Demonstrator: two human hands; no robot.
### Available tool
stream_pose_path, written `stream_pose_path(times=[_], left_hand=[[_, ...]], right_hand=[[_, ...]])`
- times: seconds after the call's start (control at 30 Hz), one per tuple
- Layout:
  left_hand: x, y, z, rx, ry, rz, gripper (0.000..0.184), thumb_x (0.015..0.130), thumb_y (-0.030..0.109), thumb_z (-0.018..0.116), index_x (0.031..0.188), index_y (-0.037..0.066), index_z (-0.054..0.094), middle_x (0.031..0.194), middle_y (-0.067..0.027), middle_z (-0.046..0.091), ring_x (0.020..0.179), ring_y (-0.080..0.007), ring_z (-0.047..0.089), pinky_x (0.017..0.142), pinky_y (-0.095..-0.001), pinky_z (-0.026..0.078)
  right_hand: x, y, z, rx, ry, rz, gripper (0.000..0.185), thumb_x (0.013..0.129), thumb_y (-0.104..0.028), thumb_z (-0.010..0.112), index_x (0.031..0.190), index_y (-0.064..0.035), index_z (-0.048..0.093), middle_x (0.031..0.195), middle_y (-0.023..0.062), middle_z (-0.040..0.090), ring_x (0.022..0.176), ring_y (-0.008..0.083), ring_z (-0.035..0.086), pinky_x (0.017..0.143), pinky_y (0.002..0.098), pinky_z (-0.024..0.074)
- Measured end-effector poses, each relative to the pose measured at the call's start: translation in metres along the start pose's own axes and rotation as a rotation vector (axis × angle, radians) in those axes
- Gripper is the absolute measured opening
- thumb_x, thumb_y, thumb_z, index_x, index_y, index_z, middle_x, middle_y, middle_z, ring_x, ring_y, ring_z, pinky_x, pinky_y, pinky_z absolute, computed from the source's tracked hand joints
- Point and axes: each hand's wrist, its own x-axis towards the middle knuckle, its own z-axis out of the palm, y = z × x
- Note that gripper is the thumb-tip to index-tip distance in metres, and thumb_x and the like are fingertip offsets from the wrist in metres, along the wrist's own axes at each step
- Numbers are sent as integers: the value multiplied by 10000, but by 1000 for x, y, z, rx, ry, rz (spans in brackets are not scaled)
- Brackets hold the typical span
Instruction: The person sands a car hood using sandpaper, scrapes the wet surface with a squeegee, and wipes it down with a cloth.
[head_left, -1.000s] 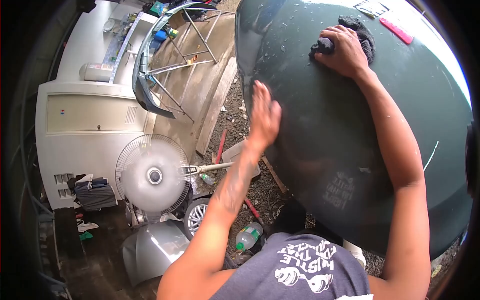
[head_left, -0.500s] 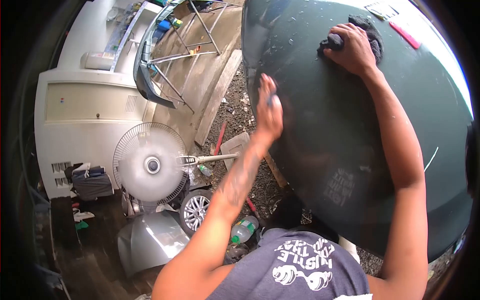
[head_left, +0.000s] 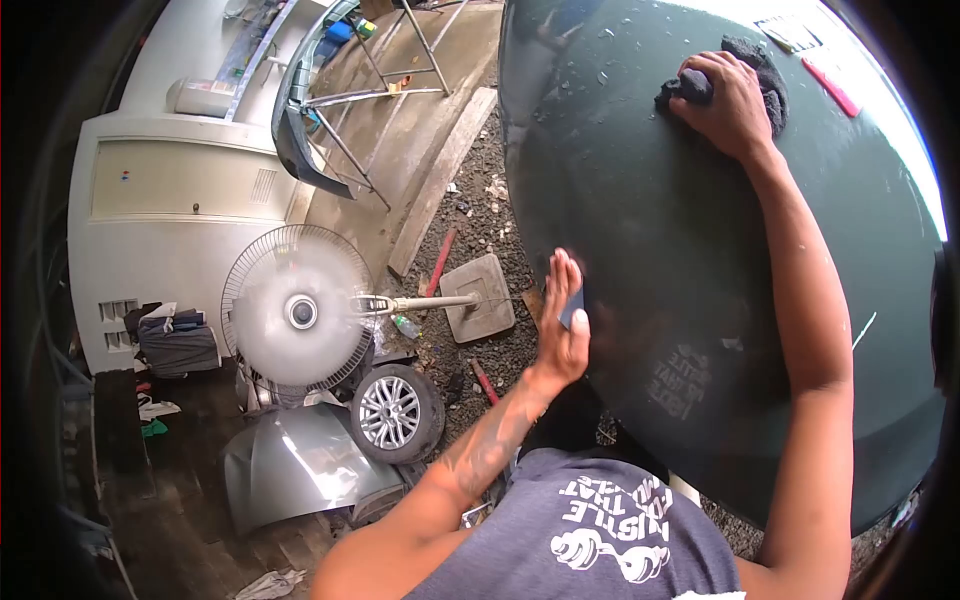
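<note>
A large dark green car panel (head_left: 670,220), glossy and dotted with water drops, fills the right side. On its upper part my right hand (head_left: 730,105) is closed round a bunched black cloth (head_left: 768,85), pressing it to the surface. My left hand (head_left: 562,345) lies along the panel's left edge with its fingers straight. Between its thumb and fingers is a small grey-blue piece of sandpaper (head_left: 572,306). A flat pinkish-red strip (head_left: 831,87) rests on the panel beyond the cloth.
A running stand fan (head_left: 300,310) with a square base (head_left: 477,298) stands at the left. Near it are a wheel (head_left: 397,413) and a silver panel (head_left: 310,465). Behind, a curved car part (head_left: 291,115) leans on a metal frame (head_left: 437,60). Gravel covers the ground.
My left hand has slid down the panel's edge towards my body, with the sandpaper in it. My right hand still grips the cloth at the same spot. The view has shifted slightly.
</note>
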Motion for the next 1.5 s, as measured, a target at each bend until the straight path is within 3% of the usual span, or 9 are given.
stream_pose_path(times=[0.17,0.5,0.7,0.83,1.03,1.1,1.23,1.37,1.5], left_hand=[[101,-93,-20,91,66,-115,600,1087,245,227,1581,-90,177,1662,-308,116,1560,-418,110,1287,-452,81],[83,-105,-23,227,14,-295,622,1087,285,189,1604,-56,136,1688,-245,117,1578,-359,89,1271,-509,23],[-16,-33,-11,122,32,-239,624,1089,305,181,1599,-54,184,1683,-243,153,1576,-355,118,1265,-518,78],[72,-105,-23,177,61,-208,606,1092,286,208,1594,-54,206,1680,-236,166,1566,-366,150,1268,-497,114],[-17,-13,-11,17,-14,-286,646,1065,295,219,1600,-64,160,1682,-262,128,1573,-397,83,1269,-507,73],[25,-43,-11,29,72,-16,644,1065,275,223,1589,-91,146,1677,-277,121,1569,-411,77,1275,-500,62],[129,-93,-23,79,34,-89,619,1092,281,244,1580,-93,179,1672,-279,127,1567,-389,114,1287,-446,76],[24,-18,-15,-76,5,26,682,1070,364,244,1596,-64,173,1677,-269,136,1563,-420,110,1274,-494,79],[68,-40,-27,-37,-53,57,663,1066,347,227,1610,-28,171,1683,-254,135,1562,-425,113,1270,-503,82]], right_hand=[[-1,-5,-7,15,0,1,584,761,-362,819,1254,-74,694,1349,109,653,1308,289,551,1156,405,373],[2,1,-1,30,10,-15,550,759,-341,824,1224,-72,704,1330,109,658,1299,312,550,1158,426,370],[1,0,-5,39,-8,-33,522,751,-318,828,1195,-72,707,1298,104,674,1299,323,550,1165,445,359],[1,8,7,65,119,-100,373,734,-251,794,1062,-97,703,1162,85,695,1216,295,590,1122,439,381],[2,4,-3,28,-27,-51,529,754,-325,823,1208,-79,706,1312,112,667,1320,324,534,1166,440,356],[0,7,1,25,9,-55,464,763,-300,812,1174,-110,709,1273,112,677,1300,328,548,1153,438,364],[-5,0,-4,178,0,-87,316,762,-222,772,1059,-162,681,1123,103,692,1199,314,599,1093,438,407],[3,-3,-6,174,68,-80,306,755,-213,770,1041,-153,680,1096,91,691,1171,297,609,1074,434,419],[0,-4,-6,156,102,-79,324,730,-134,781,1034,-146,671,1127,57,694,1173,278,610,1081,418,420]])
